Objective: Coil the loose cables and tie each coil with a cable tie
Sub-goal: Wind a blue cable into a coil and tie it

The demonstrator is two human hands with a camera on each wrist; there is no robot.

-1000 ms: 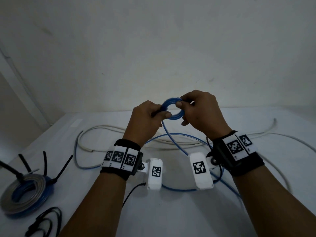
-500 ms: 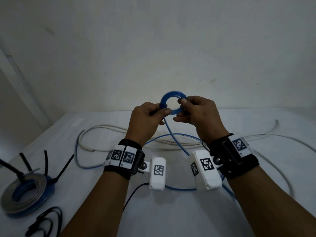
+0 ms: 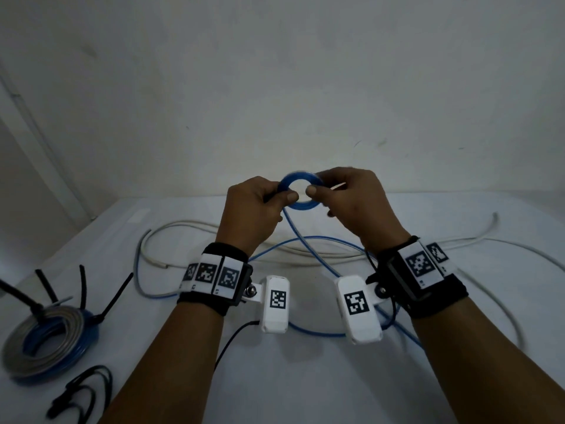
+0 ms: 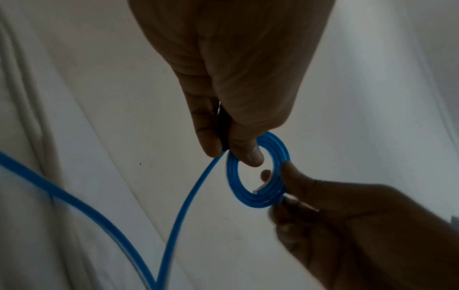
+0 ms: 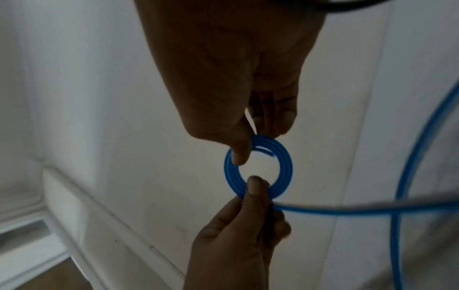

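A small blue cable coil (image 3: 303, 206) of a few turns is held up in the air above the table, between both hands. My left hand (image 3: 282, 195) pinches its left side with thumb and fingers, where the loose blue cable (image 3: 305, 237) runs down to the table. My right hand (image 3: 318, 191) pinches the right side. In the left wrist view the coil (image 4: 234, 188) shows its cut end inside the ring, beside the left thumb (image 4: 248, 155). In the right wrist view the right hand (image 5: 248, 145) grips the top of the coil (image 5: 285, 164).
A long white cable (image 3: 214, 224) lies in loops across the white table (image 3: 305, 387) with the blue one. At the left sits a grey and blue coil (image 3: 46, 341) bound by black cable ties (image 3: 114, 295). Black loops (image 3: 79, 390) lie at the front left.
Both hands have kept hold of the small blue coil. It rose a little, then came back down, and the right hand's fingers have shifted along the ring while its wrist turned.
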